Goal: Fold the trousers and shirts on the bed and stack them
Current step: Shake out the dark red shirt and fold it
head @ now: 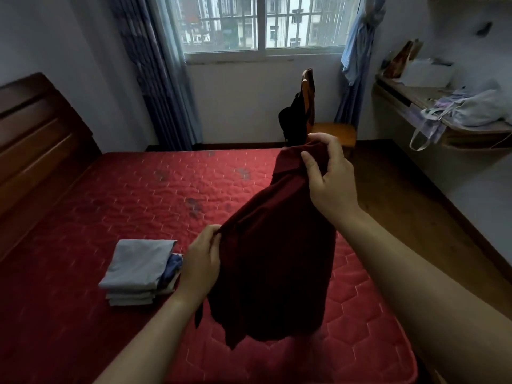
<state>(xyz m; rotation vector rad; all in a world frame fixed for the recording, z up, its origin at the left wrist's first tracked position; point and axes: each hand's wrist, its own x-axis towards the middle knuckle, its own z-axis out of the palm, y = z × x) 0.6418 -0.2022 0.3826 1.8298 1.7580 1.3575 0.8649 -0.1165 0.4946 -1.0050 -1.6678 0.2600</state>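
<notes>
Right-hand fingers are curled and clamped on the upper edge of a dark red garment, bunching the cloth. The right hand is raised above the far half of the bed. Left-hand fingers pinch a lower side edge of the same garment, and the left hand sits lower, above the near half of the bed. The garment hangs between the two hands, unfolded and creased, its lower end above the bed's red quilted cover. A stack of folded clothes, light grey on top with a blue piece showing at one side, lies on the near half of the bed, just beside the left hand. A dark wooden headboard stands at the bed's left end. A wooden chair with dark cloth draped on it stands beyond the bed's far edge. A cluttered bench lines the wall right of the bed.
</notes>
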